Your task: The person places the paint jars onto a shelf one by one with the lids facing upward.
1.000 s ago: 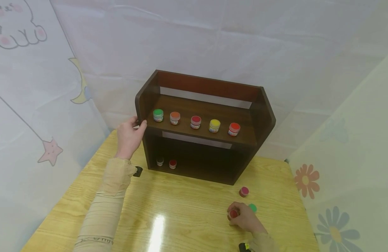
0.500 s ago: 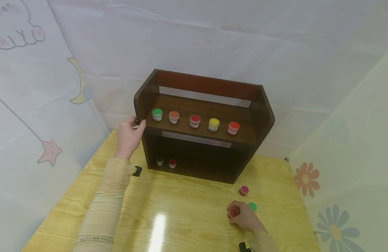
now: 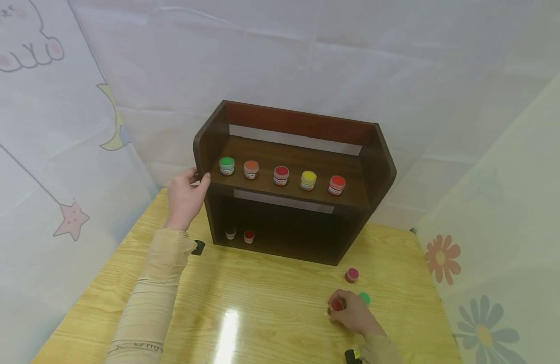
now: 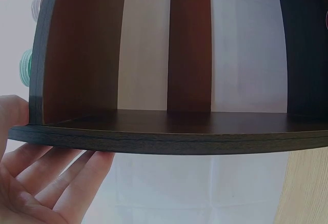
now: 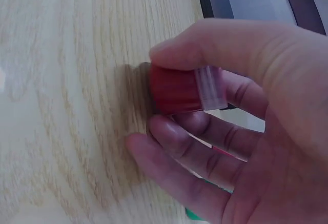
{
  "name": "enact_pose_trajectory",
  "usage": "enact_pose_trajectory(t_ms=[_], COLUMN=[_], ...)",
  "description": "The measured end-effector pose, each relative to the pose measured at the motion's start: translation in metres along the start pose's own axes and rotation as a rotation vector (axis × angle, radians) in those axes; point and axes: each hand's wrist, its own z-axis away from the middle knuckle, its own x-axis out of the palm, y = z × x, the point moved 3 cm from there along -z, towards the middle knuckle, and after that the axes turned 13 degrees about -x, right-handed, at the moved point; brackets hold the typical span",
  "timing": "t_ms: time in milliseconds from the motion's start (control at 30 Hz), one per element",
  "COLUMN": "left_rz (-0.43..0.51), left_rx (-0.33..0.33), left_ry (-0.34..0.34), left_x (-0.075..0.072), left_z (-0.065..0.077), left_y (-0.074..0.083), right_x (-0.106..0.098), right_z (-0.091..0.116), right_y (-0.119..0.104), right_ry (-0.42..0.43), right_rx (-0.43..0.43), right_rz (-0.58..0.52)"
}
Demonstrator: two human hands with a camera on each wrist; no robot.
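Note:
A dark brown two-tier shelf (image 3: 298, 202) stands on the table. My left hand (image 3: 185, 198) holds the edge of its left side panel, thumb at the middle board and fingers along the outer face, as the left wrist view shows. Low over the table at the right front, my right hand (image 3: 354, 313) grips a small red paint jar (image 5: 177, 89) with a clear lid, between thumb and fingers. Just beyond that hand are a magenta-lidded jar (image 3: 352, 275) and a green-lidded jar (image 3: 364, 298), the latter partly hidden by the hand.
On the upper board is a row of jars: green (image 3: 227, 166), orange (image 3: 250, 170), dark red (image 3: 281, 175), yellow (image 3: 309, 180) and red (image 3: 336, 185). A dark jar (image 3: 230, 233) and a red jar (image 3: 248, 236) stand lower left. Printed cloth walls surround the table (image 3: 262, 293).
The right hand stays in nearly the same place, with the red jar shifting slightly in its fingers. The left hand keeps its hold on the shelf.

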Motion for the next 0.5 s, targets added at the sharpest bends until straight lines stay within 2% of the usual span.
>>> enact_pose_trajectory(t_ms=[500], left_rz=[0.003], left_rx=[0.002], left_ry=[0.003], left_x=[-0.0011], left_z=[0.0016], left_y=[0.002], right_x=[-0.0032], right_z=[-0.0045], right_y=[-0.0047], right_ry=[0.13], right_rx=[0.091], right_rz=[-0.015])
